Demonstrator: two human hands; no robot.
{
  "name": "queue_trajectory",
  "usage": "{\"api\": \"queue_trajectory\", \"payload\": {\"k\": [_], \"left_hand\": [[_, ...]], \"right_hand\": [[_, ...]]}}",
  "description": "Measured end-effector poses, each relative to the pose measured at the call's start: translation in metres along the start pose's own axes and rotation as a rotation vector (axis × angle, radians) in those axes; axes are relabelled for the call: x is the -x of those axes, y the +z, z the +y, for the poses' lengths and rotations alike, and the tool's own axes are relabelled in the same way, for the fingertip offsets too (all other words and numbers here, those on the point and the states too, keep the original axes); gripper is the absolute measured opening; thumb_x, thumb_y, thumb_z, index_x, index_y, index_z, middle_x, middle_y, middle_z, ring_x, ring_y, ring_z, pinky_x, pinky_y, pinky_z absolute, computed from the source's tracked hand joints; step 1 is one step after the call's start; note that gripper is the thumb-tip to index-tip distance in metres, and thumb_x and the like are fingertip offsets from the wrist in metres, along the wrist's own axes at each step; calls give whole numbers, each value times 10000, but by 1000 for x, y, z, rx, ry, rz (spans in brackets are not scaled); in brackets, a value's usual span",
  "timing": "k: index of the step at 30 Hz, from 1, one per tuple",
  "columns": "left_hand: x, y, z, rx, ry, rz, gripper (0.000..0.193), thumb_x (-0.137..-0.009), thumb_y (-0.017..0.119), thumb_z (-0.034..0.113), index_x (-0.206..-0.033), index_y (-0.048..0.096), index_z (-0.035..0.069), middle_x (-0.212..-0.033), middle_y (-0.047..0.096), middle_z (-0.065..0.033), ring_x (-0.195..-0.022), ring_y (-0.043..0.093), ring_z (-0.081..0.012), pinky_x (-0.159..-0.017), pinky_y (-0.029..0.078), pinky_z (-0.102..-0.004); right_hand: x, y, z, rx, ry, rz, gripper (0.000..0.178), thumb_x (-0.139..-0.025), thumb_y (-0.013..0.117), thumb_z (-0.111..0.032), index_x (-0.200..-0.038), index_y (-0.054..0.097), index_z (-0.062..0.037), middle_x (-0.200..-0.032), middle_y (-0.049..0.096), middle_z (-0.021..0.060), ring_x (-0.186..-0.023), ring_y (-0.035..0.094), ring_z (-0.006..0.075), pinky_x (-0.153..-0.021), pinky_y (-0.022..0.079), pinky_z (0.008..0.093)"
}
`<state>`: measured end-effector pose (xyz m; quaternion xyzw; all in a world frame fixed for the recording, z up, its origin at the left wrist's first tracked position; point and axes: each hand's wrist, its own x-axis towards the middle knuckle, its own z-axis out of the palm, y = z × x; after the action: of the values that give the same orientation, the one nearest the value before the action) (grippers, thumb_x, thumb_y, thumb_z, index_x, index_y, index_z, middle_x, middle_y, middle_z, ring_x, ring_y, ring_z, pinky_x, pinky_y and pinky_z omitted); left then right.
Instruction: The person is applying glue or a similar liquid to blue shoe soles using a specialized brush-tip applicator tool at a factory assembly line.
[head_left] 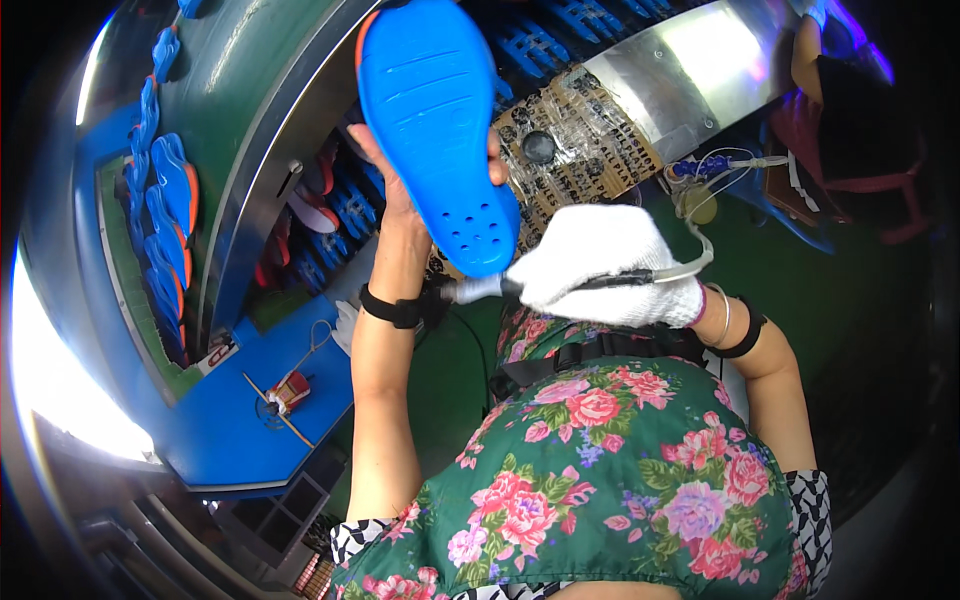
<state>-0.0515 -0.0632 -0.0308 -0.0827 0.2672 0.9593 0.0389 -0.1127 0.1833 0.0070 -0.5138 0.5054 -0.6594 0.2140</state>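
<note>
Left hand [402, 205], bare: gripping the bright-blue, foot-shaped insole [430, 120], thumb on its left edge, fingertips around the right. Insole is held up in front of the body, wide end at top, narrow end with the small round holes pointing down; a bit of orange shows along the upper left edge.

Right hand [600, 262], white knit glove: closed around a slim, black pen-like tool [625, 279] with a translucent grey hose [690, 265] off its back end. Front of tool points left, just by the insole's narrow end; tip is blurred, can't tell if it touches.

Behind the insole: brown cardboard panel with printed tape [590, 140], dark round disc [538, 148] on it, shiny metal sheet [690, 75] beside. More blue insoles with orange edges [168, 240] sit at far left, above a blue tabletop [225, 440].
</note>
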Motion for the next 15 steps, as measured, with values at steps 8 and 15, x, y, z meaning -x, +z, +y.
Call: {"api": "queue_trajectory", "payload": {"k": [8, 15], "left_hand": [[-4, -20, 1, 4, -256, -25, 1260, -700, 324, 978, -1514, 374, 18, -1192, 644, -289, -921, 711, -400, -775, 617, -529], [0, -29, 5, -97, -348, 104, 1200, -776, 223, 957, -1500, 401, 16, -1182, 657, -278, -949, 713, -423, -791, 617, -537]], "right_hand": [[-6, -6, 14, 154, -164, -246, 252, -803, 763, -80, -1054, 759, -100, -1041, 745, 94, -846, 688, 259, -717, 555, 367], [-11, -11, 10, -168, 232, -135, 157, -775, 807, -30, -926, 779, -66, -969, 766, 108, -869, 737, 235, -783, 583, 350]]}}
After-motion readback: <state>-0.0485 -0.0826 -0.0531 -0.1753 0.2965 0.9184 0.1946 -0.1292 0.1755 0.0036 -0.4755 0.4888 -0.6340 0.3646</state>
